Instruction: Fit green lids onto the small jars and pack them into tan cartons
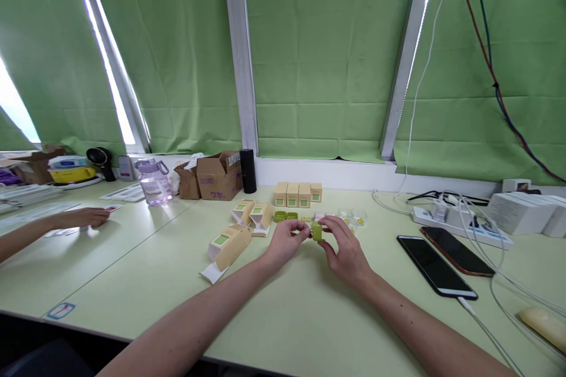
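My right hand point(347, 252) holds a small green box-shaped piece point(317, 232) upright between thumb and fingers, just above the table. My left hand point(283, 243) is closed in a pinch at the left side of that piece; what lies between its fingertips is too small to make out. Behind my hands sit two more small green pieces point(280, 216), some little yellow pieces point(306, 219), pale pink pieces point(319, 216) and clear round containers point(359, 217) with yellow bits inside. Left of my left hand lies an open tan carton point(233, 246) with a green label.
Two tan cartons point(262, 215) with open flaps and a row of upright cartons point(292, 194) stand farther back. Cardboard box point(220, 176), black bottle point(248, 171) and lilac jug point(153, 181) line the wall. Phones point(435, 265) and power strip point(460, 226) lie right. Another person's hand point(84, 217) is left.
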